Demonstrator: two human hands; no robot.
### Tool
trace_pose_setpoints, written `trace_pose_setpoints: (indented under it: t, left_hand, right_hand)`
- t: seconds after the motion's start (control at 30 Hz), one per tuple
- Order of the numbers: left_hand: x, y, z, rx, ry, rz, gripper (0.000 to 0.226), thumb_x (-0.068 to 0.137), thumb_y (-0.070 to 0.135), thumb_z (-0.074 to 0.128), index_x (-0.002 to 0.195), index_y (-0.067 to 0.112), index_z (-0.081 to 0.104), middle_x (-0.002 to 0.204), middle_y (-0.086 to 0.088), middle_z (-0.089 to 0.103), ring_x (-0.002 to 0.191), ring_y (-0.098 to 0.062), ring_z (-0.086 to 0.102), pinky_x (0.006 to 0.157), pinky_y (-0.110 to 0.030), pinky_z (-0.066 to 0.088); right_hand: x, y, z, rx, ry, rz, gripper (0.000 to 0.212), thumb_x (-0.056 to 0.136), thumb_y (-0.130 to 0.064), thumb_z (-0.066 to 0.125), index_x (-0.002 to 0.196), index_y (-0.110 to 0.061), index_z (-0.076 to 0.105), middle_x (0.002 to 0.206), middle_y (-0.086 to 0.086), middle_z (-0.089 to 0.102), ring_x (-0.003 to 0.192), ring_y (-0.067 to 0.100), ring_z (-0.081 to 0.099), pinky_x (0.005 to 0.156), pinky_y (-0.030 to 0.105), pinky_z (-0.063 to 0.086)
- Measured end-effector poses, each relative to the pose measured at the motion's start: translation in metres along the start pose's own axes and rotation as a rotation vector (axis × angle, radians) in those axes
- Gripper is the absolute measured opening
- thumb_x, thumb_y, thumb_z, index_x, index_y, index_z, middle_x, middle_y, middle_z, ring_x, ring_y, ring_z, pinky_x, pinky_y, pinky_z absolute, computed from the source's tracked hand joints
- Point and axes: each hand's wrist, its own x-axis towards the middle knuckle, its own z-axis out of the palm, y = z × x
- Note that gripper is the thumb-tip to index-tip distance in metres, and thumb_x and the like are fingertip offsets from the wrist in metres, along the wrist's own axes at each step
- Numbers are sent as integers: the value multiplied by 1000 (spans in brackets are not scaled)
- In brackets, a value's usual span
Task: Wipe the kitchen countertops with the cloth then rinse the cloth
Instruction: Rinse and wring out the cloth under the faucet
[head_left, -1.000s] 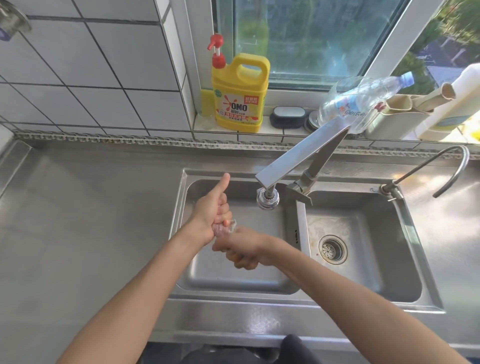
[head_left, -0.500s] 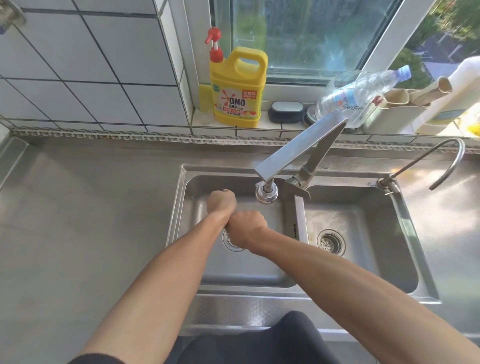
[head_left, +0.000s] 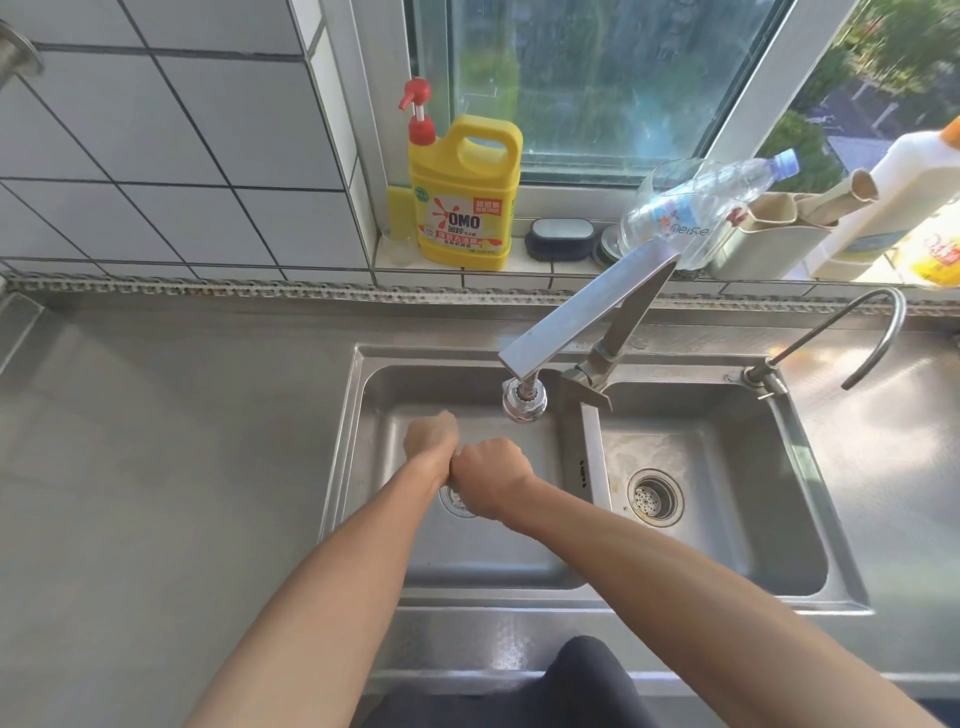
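Both of my hands are clenched into fists and pressed together over the left basin (head_left: 493, 561) of the steel double sink. My left hand (head_left: 431, 441) is the farther one and my right hand (head_left: 491, 475) sits just beside it, knuckles up. The cloth is hidden inside the two fists; none of it shows clearly. The flat steel faucet (head_left: 576, 322) ends in a round nozzle just behind and to the right of my hands. I see no stream of water. The steel countertop (head_left: 156, 467) stretches to the left of the sink.
The right basin has a drain strainer (head_left: 654, 499). A thin curved tap (head_left: 831, 332) stands at the sink's right corner. On the window sill are a yellow detergent jug (head_left: 465, 192), a dark soap dish (head_left: 561, 236), a tilted plastic bottle (head_left: 696, 208) and more containers at far right.
My left thumb, raised a second ago, has folded in. Both fists rotated knuckles up and closed together, and the bit of cloth seen between them is now covered.
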Motion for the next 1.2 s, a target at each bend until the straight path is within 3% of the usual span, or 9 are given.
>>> trace_pose_setpoints:
  t: [0.17, 0.33, 0.4, 0.5, 0.7, 0.87, 0.97, 1.07, 1.2]
  left_hand:
    - [-13, 15, -14, -467, -188, -76, 54, 94, 47, 71, 60, 17, 41, 42, 5, 35, 26, -10, 34, 35, -15, 29]
    - [-38, 25, -39, -602, -520, -181, 56, 86, 68, 67, 79, 14, 55, 73, -6, 60, 65, -22, 63, 68, -32, 54]
    - [-42, 25, -53, -722, -630, -191, 56, 88, 63, 69, 99, 11, 53, 99, -12, 65, 95, -30, 68, 88, -43, 55]
    - [-44, 20, -77, -784, -846, -178, 59, 90, 60, 68, 111, 6, 58, 120, -14, 69, 124, -34, 66, 106, -53, 50]
    - [-57, 23, -84, -886, -1057, -6, 49, 78, 56, 83, 98, 15, 65, 103, -1, 71, 109, -22, 70, 104, -50, 53]
    - [-79, 41, -77, -941, -1462, 361, 79, 85, 68, 69, 139, 15, 51, 142, -6, 56, 137, -25, 52, 120, -56, 35]
    - [-90, 40, -77, -916, -1527, 554, 78, 85, 62, 73, 142, 13, 52, 117, -1, 63, 116, -19, 59, 123, -55, 27]
    - [-92, 39, -83, -937, -1484, 546, 56, 92, 52, 71, 130, 12, 58, 79, 7, 54, 81, -9, 57, 114, -45, 41]
    - [-85, 47, -87, -694, -965, 311, 34, 95, 55, 67, 91, 21, 64, 46, 11, 34, 39, -4, 38, 57, -25, 50]
  right_hand:
    - [-12, 14, -14, 351, 188, 194, 31, 96, -26, 58, 120, -11, 48, 105, 12, 72, 94, 38, 72, 65, 35, 37]
    - [-31, 10, -28, 319, 346, 153, 44, 96, -39, 61, 131, -16, 46, 112, 7, 69, 96, 37, 71, 63, 37, 40]
    - [-42, 13, -33, 524, 240, 175, 36, 96, -48, 61, 113, -17, 59, 97, 6, 70, 85, 36, 68, 66, 38, 44]
    - [-57, 20, -39, 1321, -15, 148, 37, 93, -47, 68, 75, -17, 57, 63, 3, 52, 50, 24, 45, 50, 30, 35]
    - [-73, 0, -45, 2351, -632, -395, 45, 100, -55, 48, 84, -15, 60, 63, -2, 50, 35, 10, 33, 37, 24, 15]
    - [-72, -42, -53, 2762, -636, -754, 47, 100, -56, 43, 79, -16, 54, 56, -5, 36, 33, 13, 29, 36, 28, 11]
    - [-75, -54, -61, 2816, -423, -847, 42, 97, -56, 53, 76, -19, 53, 57, -6, 35, 38, 13, 29, 44, 28, 18]
    - [-77, -56, -73, 2729, -309, -702, 38, 95, -47, 65, 71, -22, 51, 54, -6, 36, 40, 13, 26, 43, 27, 18]
    - [-72, -35, -71, 2327, -347, -175, 35, 90, -31, 62, 63, -26, 41, 51, -7, 28, 37, 8, 18, 40, 21, 10]
